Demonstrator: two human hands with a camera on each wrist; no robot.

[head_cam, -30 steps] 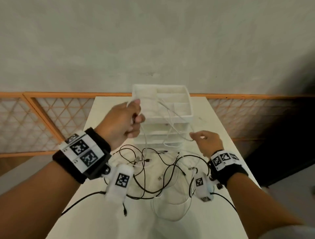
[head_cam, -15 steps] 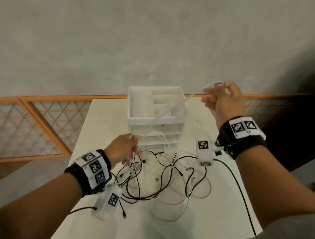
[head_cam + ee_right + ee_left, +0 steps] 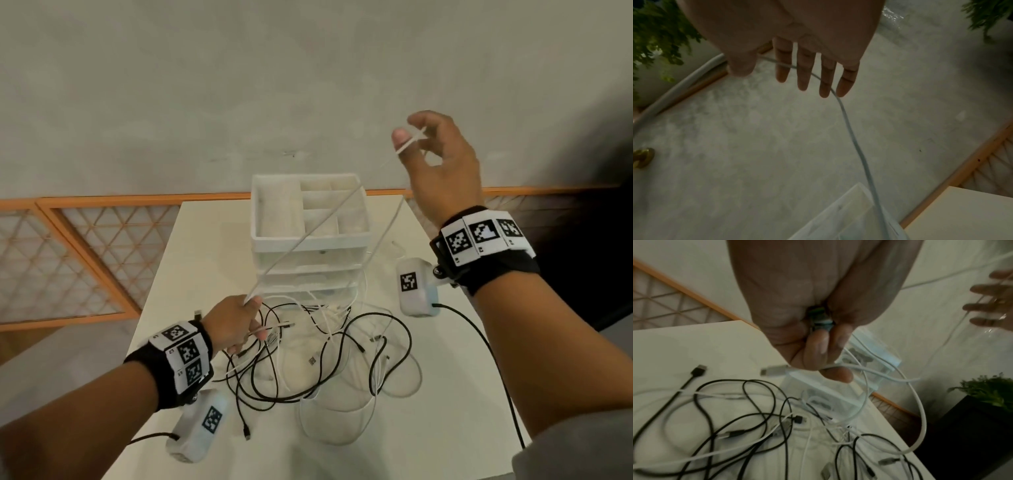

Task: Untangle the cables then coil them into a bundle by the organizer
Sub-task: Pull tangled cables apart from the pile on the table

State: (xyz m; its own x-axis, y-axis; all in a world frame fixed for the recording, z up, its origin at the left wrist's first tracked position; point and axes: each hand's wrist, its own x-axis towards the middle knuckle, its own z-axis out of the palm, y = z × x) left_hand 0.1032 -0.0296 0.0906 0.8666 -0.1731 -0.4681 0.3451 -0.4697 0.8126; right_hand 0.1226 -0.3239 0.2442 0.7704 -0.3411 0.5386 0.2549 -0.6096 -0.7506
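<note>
Two hands: both on one white cable [image 3: 310, 234], stretched in the air across the front of the organizer [image 3: 310, 240].
Left grip: left hand [image 3: 233, 325] low, just in front of the organizer, fingers curled tight round the white cable near its plug [image 3: 772, 371], which sticks out past the fist.
Right grip: right hand [image 3: 442, 164] raised above and right of the organizer, fingers spread and nearly straight; the cable only lies draped over them [image 3: 805, 71], not pinched.
Tangle: black and white cables [image 3: 308, 359] in loose crossing loops on the surface [image 3: 445, 394], directly in front of the organizer.
Handling: light, limp, smooth-jacketed, likely to slide over open fingers and snag where loops cross.
Where to hold: best near a plug end, feeding length through the other hand; pulling mid-span would likely tighten knots.
Progress: early by my judgement, nothing coiled yet.
</note>
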